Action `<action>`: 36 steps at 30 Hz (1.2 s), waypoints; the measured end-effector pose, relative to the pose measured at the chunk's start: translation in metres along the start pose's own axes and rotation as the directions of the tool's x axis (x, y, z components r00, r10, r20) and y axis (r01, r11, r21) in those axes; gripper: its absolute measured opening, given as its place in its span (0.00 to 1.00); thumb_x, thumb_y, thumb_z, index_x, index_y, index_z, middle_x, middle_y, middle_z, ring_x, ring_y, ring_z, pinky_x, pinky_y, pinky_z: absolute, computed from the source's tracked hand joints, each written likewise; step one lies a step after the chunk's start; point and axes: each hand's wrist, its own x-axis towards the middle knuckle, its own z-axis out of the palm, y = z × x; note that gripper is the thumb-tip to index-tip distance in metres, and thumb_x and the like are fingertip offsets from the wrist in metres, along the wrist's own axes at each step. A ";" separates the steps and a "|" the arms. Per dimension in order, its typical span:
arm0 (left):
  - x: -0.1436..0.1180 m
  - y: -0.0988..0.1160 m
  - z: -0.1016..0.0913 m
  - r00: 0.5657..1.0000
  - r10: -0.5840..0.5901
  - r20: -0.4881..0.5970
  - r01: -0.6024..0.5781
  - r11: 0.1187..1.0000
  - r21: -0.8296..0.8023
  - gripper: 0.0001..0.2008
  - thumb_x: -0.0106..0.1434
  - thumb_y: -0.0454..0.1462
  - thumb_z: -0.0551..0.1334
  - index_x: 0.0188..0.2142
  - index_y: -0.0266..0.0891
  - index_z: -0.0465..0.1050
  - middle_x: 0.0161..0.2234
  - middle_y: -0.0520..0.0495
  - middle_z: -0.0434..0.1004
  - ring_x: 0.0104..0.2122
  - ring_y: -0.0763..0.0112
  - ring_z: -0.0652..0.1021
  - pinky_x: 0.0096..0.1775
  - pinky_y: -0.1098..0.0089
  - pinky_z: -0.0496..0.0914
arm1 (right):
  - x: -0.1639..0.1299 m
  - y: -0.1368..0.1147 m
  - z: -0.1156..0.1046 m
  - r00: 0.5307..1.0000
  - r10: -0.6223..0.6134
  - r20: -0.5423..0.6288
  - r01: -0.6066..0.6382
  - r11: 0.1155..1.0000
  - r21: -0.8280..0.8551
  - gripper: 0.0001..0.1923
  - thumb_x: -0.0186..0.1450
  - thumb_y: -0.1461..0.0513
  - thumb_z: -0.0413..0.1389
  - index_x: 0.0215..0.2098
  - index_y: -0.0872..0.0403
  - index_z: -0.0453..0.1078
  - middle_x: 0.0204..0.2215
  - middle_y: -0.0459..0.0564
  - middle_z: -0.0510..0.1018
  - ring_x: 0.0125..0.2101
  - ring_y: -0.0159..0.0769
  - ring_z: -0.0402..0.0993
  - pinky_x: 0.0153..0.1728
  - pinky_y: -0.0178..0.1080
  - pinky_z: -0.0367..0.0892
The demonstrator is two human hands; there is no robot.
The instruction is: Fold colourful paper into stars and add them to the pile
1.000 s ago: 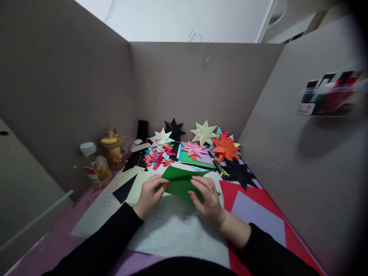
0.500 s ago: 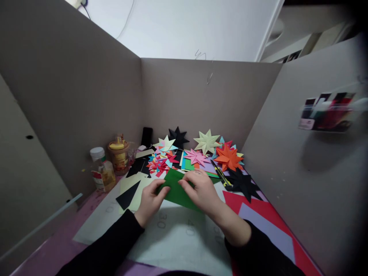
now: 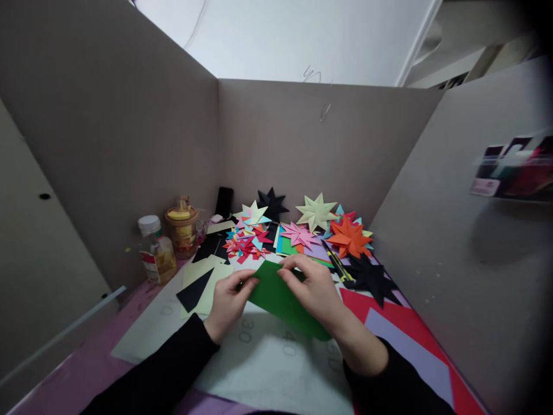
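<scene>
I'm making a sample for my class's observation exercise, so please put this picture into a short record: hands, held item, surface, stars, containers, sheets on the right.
Left hand: pinching the held paper's left end
Right hand: thumb and fingers at its upper edge
Held item: green paper
Surface: white sheet with printed numbers
Stars: include pink and orange
Containers: bottle, lidded cup, at left
Right sheets: lilac on red

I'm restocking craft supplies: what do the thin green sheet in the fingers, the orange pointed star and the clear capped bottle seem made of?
Thin green sheet: probably matte coloured paper; crisp edge, no glare. Orange pointed star: likely matte folded paper, with sharp creases. Clear capped bottle: smooth, transparent wall; plastic or glass, I can't tell.
</scene>
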 end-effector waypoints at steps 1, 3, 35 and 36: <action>0.000 0.000 0.000 1.000 0.015 -0.009 -0.015 1.000 0.006 0.06 0.57 0.36 0.64 0.34 0.40 0.78 0.31 0.49 0.81 0.29 0.69 0.79 0.31 0.73 0.74 | 0.000 -0.001 -0.001 1.000 0.005 0.004 -0.005 1.000 0.018 0.04 0.62 0.64 0.55 0.28 0.52 0.68 0.29 0.45 0.77 0.31 0.34 0.72 0.35 0.36 0.64; -0.001 0.000 0.000 0.999 0.047 -0.026 -0.046 0.999 0.022 0.05 0.57 0.36 0.64 0.34 0.40 0.78 0.30 0.49 0.81 0.28 0.69 0.79 0.31 0.73 0.74 | -0.001 -0.002 -0.001 1.000 0.001 0.000 -0.001 1.000 0.028 0.04 0.62 0.63 0.54 0.29 0.52 0.69 0.28 0.45 0.77 0.31 0.34 0.72 0.34 0.36 0.65; 0.000 0.013 -0.005 0.940 0.338 -0.043 -0.335 0.940 0.059 0.09 0.58 0.28 0.63 0.37 0.41 0.77 0.32 0.50 0.81 0.31 0.73 0.80 0.35 0.75 0.74 | -0.012 -0.006 -0.001 0.898 -0.410 -0.160 0.411 0.911 -0.026 0.13 0.60 0.70 0.57 0.42 0.51 0.70 0.42 0.53 0.75 0.42 0.38 0.72 0.43 0.45 0.69; 0.000 0.014 -0.005 0.941 0.335 -0.046 -0.333 0.941 0.058 0.09 0.58 0.28 0.63 0.37 0.41 0.77 0.32 0.50 0.81 0.31 0.73 0.80 0.35 0.75 0.74 | -0.012 -0.007 -0.001 0.886 -0.433 -0.167 0.433 0.901 -0.037 0.14 0.59 0.71 0.57 0.42 0.51 0.70 0.42 0.54 0.75 0.42 0.39 0.72 0.43 0.45 0.69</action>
